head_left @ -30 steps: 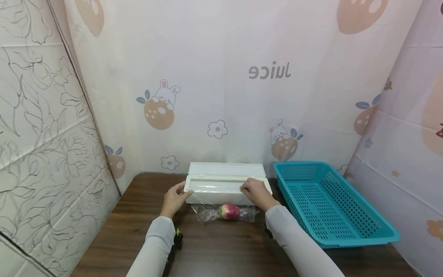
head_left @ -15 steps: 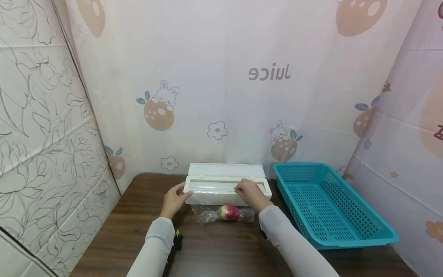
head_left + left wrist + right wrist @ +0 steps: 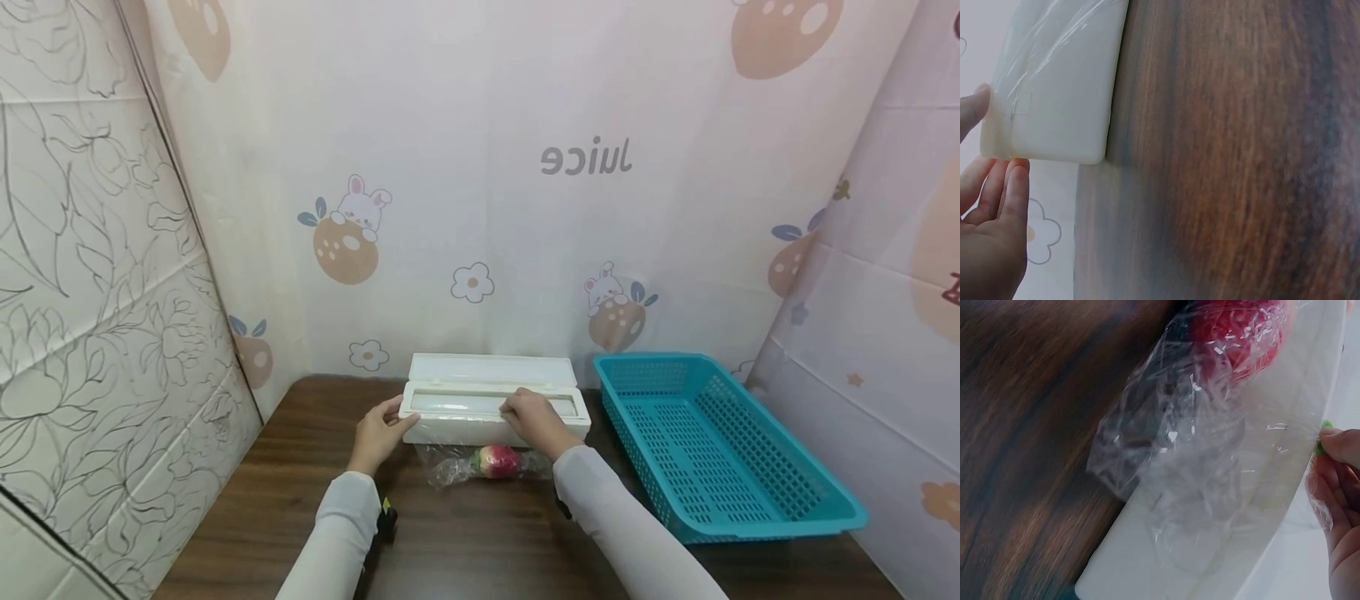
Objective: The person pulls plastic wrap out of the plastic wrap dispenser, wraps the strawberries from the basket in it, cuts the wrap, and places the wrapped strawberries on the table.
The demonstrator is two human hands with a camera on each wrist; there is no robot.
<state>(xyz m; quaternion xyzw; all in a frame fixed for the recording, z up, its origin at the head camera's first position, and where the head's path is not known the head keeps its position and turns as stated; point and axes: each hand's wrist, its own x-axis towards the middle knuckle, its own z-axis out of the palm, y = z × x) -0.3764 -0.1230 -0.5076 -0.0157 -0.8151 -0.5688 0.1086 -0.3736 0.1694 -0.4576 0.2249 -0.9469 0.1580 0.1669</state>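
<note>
A white cling film dispenser [image 3: 453, 430] lies along the back of the table, its lid [image 3: 491, 368] raised and a film roll [image 3: 457, 403] showing inside. My left hand [image 3: 378, 435] grips its left end, thumb at the front edge and fingers against the end face [image 3: 1063, 125]. On the dispenser's front rim, my right hand [image 3: 534, 422] pinches a small green slider [image 3: 1320, 448] between thumb and finger. Clear film [image 3: 1191, 462] hangs over the front and is wrapped around a red and yellow fruit [image 3: 498, 461], which lies just before the dispenser.
At the right stands a turquoise mesh basket [image 3: 750, 529], close to the dispenser's right end. The dark wooden table [image 3: 465, 542] meets a patterned cloth wall [image 3: 480, 208] behind the dispenser. A small black and yellow object [image 3: 386, 517] shows beside the left sleeve.
My right hand has slid leftward along the dispenser's front rim, from near its right end toward the middle. The left hand keeps its hold, and the fruit stays in place.
</note>
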